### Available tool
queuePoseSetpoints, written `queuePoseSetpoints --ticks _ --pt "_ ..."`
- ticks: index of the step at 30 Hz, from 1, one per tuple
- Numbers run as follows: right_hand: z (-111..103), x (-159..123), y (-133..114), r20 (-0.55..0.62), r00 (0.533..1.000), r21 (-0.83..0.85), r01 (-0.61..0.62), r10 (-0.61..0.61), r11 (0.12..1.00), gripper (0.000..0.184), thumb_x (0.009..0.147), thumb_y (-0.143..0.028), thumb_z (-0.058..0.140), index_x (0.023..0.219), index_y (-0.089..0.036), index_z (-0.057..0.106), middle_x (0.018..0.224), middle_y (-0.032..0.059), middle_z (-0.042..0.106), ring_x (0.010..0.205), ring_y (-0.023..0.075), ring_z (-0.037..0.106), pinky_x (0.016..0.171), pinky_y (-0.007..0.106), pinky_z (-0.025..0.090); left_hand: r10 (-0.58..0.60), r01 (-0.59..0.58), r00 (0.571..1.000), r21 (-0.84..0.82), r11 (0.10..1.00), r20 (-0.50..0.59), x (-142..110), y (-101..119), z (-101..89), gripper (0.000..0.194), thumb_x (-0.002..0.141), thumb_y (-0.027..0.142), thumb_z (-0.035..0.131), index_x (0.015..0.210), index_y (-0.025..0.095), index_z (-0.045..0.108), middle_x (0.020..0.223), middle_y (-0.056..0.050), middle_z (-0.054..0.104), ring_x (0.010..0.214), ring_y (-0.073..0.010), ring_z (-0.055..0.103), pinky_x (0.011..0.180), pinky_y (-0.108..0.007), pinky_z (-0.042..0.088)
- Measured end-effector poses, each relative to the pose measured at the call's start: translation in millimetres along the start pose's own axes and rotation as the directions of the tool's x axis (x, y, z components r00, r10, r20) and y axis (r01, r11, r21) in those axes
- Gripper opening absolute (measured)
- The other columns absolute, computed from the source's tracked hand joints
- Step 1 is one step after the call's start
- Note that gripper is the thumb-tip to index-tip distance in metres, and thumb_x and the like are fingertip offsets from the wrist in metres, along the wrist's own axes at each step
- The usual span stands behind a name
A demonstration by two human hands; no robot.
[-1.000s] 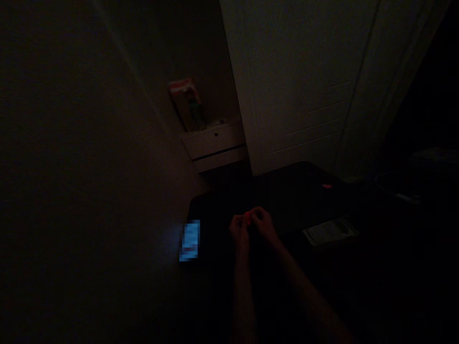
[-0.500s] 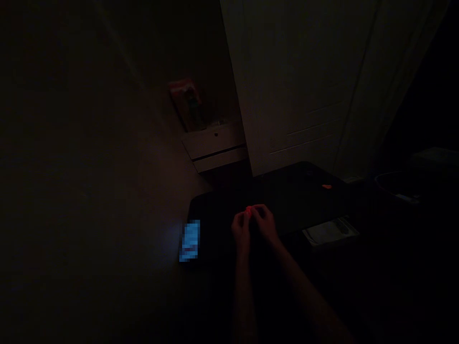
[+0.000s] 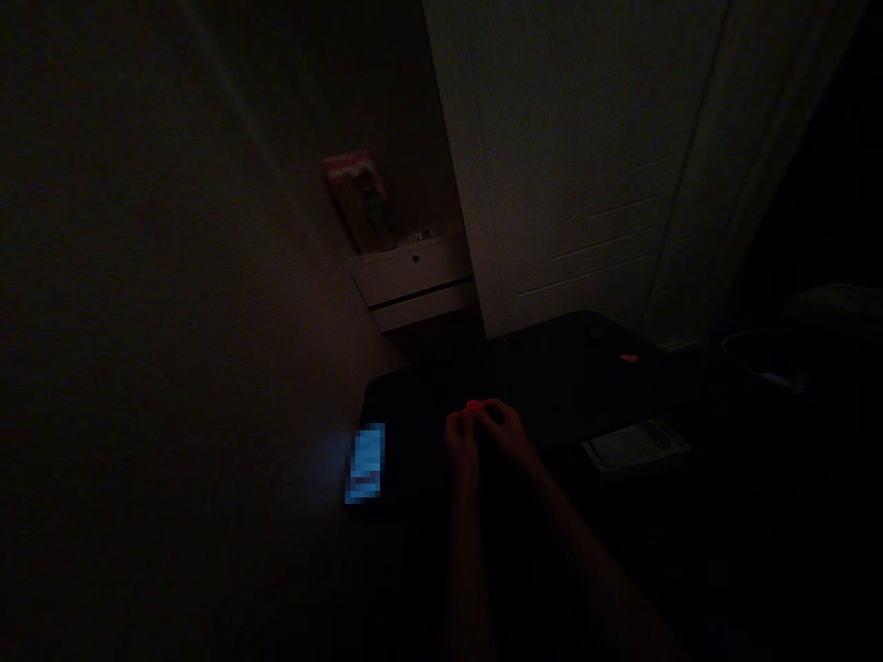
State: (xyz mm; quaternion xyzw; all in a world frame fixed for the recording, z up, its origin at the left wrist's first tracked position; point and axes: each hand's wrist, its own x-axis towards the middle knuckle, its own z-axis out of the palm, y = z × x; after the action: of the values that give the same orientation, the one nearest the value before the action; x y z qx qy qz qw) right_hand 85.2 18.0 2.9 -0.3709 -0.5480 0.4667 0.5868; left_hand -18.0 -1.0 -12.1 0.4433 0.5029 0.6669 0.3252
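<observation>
A small glowing red object (image 3: pixel 474 405) is pinched between my two hands above the dark table (image 3: pixel 544 372). Its kind is too dim and small to make out. My left hand (image 3: pixel 462 439) has its fingers closed on the near left side of it. From the right, my right hand (image 3: pixel 503 425) grips it with thumb and fingertips pressed together. The fingers cover much of the object. Farther right on the table lies a small orange-red piece (image 3: pixel 628 359), apart from both hands.
The room is very dark. A lit blue screen (image 3: pixel 365 463), blurred into blocks, stands at the table's left end. Behind are a white drawer unit (image 3: pixel 414 276) with a red-topped packet (image 3: pixel 359 202) on it, and a pale door (image 3: pixel 566 165). A booklet-like thing (image 3: pixel 636 445) lies below the table's right edge.
The glowing red object has shifted slightly left and looks flatter between the fingers. My right hand has moved a little left and down, its fingers closer to my left hand.
</observation>
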Motion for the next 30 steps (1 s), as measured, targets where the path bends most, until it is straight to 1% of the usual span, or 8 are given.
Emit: queuePoseSetpoints --ticks 4,11,15,18,20,23,25,30 --pt "-0.5 0.0 -0.5 -0.008 1.000 0.000 0.017 -0.017 1.000 0.035 0.085 -0.051 0.067 0.100 -0.020 0.073 0.102 0.0097 0.077 0.094 0.0258 0.071 0.086 0.038 0.054 -0.021 0.021 1.000 0.030 0.999 0.000 -1.9 6.2 0.9 0.051 0.085 0.068 0.065 0.082 0.017 0.061 0.071 0.001 0.058 0.064 -0.0130 0.053 0.063 -0.025 0.042" --pt "-2.1 -1.8 -1.8 -0.026 0.998 -0.077 0.051 -0.054 0.996 0.036 0.089 -0.054 0.062 0.098 -0.020 0.071 0.098 0.0085 0.076 0.092 0.0252 0.070 0.084 0.036 0.053 -0.011 0.013 1.000 0.104 0.995 -0.014 -2.9 11.4 1.6 0.054 0.084 0.071 0.062 0.074 0.019 0.054 0.065 0.003 0.052 0.060 -0.0121 0.047 0.059 -0.024 0.038" --pt "-1.7 -2.8 -3.8 -0.034 0.997 -0.119 0.068 -0.073 0.991 0.035 0.092 -0.054 0.059 0.096 -0.021 0.070 0.096 0.0074 0.075 0.091 0.0245 0.069 0.083 0.035 0.052 -0.030 0.030 1.000 0.086 0.996 0.003 -3.6 12.7 2.7 0.052 0.086 0.070 0.060 0.076 0.020 0.054 0.066 0.003 0.052 0.060 -0.0121 0.047 0.058 -0.024 0.038" --pt "-0.5 -3.6 -4.1 -0.039 0.997 -0.126 0.060 -0.065 0.990 0.036 0.094 -0.055 0.056 0.097 -0.021 0.069 0.096 0.0069 0.074 0.092 0.0237 0.068 0.084 0.034 0.051 -0.037 0.034 0.999 0.082 0.996 0.037 -5.0 15.4 3.2 0.049 0.089 0.068 0.058 0.080 0.020 0.060 0.071 0.001 0.057 0.064 -0.0133 0.051 0.062 -0.024 0.041" --pt "0.3 -3.8 -3.3 -0.051 0.997 -0.129 0.049 -0.056 0.990 0.037 0.094 -0.056 0.054 0.095 -0.022 0.067 0.093 0.0061 0.074 0.089 0.0231 0.067 0.081 0.033 0.051 -0.039 0.034 0.998 0.079 0.996 0.057 -6.2 17.5 3.3 0.048 0.089 0.067 0.059 0.082 0.020 0.063 0.074 -0.001 0.060 0.068 -0.0144 0.054 0.065 -0.025 0.042" --pt "0.9 -3.6 -1.8 -0.075 0.996 -0.148 0.030 -0.042 0.989 0.037 0.094 -0.056 0.053 0.091 -0.022 0.066 0.090 0.0055 0.073 0.086 0.0228 0.066 0.077 0.032 0.050 -0.032 0.024 0.995 0.084 0.996 0.090 -7.5 19.1 3.1 0.047 0.090 0.065 0.057 0.084 0.019 0.064 0.076 -0.002 0.062 0.071 -0.0150 0.056 0.067 -0.025 0.044" --pt "0.8 -3.2 -1.3 -0.083 0.996 -0.158 0.032 -0.045 0.987 0.036 0.095 -0.055 0.053 0.091 -0.022 0.066 0.090 0.0056 0.073 0.086 0.0229 0.066 0.078 0.032 0.050 -0.016 0.006 0.994 0.092 0.996 0.105 -7.8 18.7 2.9 0.047 0.092 0.065 0.056 0.086 0.019 0.065 0.078 -0.002 0.063 0.072 -0.0152 0.056 0.069 -0.025 0.044" --pt "-0.2 -0.7 -1.1 -0.081 0.997 -0.142 0.006 -0.018 0.990 0.034 0.092 -0.054 0.055 0.085 -0.022 0.066 0.083 0.0035 0.070 0.082 0.0216 0.065 0.074 0.031 0.049 -0.016 0.010 0.997 0.073 0.997 0.080 -6.9 16.6 2.4 0.047 0.091 0.065 0.058 0.088 0.019 0.067 0.078 -0.003 0.064 0.074 -0.0165 0.058 0.070 -0.026 0.046"
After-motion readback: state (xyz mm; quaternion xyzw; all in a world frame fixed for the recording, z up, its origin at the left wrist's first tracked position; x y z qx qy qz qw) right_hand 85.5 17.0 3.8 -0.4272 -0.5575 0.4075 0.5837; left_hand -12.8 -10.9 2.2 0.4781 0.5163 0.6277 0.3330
